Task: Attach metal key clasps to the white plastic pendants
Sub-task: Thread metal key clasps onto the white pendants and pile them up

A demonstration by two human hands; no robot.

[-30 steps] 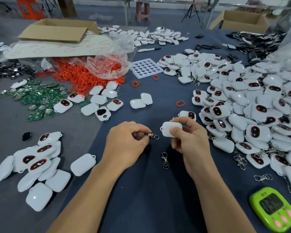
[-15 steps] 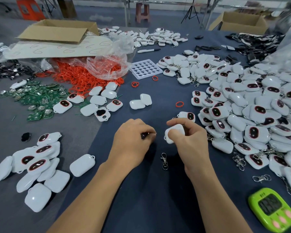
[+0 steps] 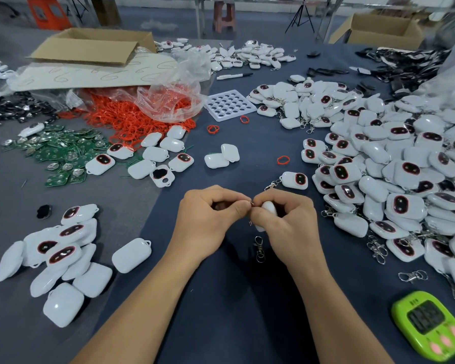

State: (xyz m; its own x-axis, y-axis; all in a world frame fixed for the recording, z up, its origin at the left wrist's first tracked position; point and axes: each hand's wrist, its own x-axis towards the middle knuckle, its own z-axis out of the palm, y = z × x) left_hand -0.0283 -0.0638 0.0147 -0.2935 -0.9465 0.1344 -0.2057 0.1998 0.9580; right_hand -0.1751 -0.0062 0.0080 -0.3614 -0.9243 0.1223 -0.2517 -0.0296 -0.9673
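Working on the joining step, as I am judging it, I am holding a metal key clasp [image 3: 252, 203] against the white pendant [image 3: 269, 208] at the centre of the frame, and only a glint of the clasp's ring is showing between the fingertips. My left hand [image 3: 210, 219] is pinching that clasp with thumb and forefinger curled tight. My right hand [image 3: 286, 227] is curling round the pendant, and the fingers are hiding most of it. The two hands are meeting fingertip to fingertip just above the dark table cloth [image 3: 234, 298]. I cannot tell whether the ring is already sitting through the pendant's loop. Next, I am reckoning, the ring is going to need threading fully through that small loop, which is calling for a steady pinch and a slight twist. A spare clasp [image 3: 258, 248] is lying just below the hands. Finished pendants [image 3: 394, 179] are lying heaped at the right of the frame, and bare pendants [image 3: 63, 253] are waiting at the lower left.
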